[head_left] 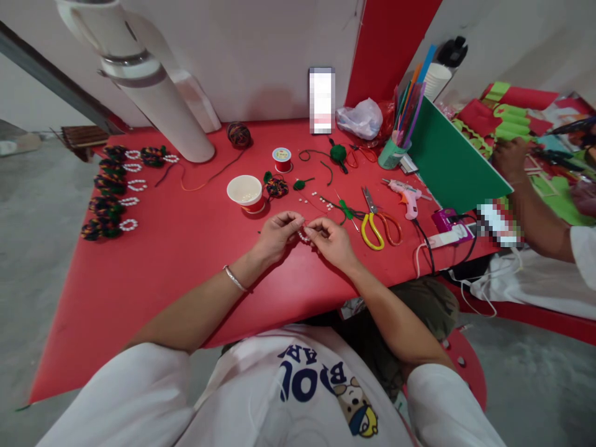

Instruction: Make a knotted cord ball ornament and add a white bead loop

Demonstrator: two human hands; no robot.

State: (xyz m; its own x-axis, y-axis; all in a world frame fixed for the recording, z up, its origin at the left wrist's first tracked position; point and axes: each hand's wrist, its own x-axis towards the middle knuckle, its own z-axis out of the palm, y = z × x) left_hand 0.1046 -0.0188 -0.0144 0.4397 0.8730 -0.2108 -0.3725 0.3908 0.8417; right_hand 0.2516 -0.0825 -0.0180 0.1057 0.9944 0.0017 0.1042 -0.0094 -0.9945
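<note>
Between my two hands hangs a short string of white beads [303, 236], just above the red table. My left hand [280, 234] pinches one end of its thread, and my right hand [331, 241] pinches the other side with fingers closed. Beyond my left hand stands a paper cup [246, 192] with white beads inside. Loose white beads [328, 204] lie past my right hand, near a green-wound piece [345, 210]. A spool of red thread [282, 159] and a dark multicoloured yarn piece [277, 187] are farther back.
Scissors with yellow and orange handles [375, 230] and a pink glue gun [405, 197] lie to the right. Finished-looking yarn pieces with bead loops [110, 205] line the left edge. A tall white flask [162, 105] stands behind. A green board [459, 158] separates another person's arm [535, 198].
</note>
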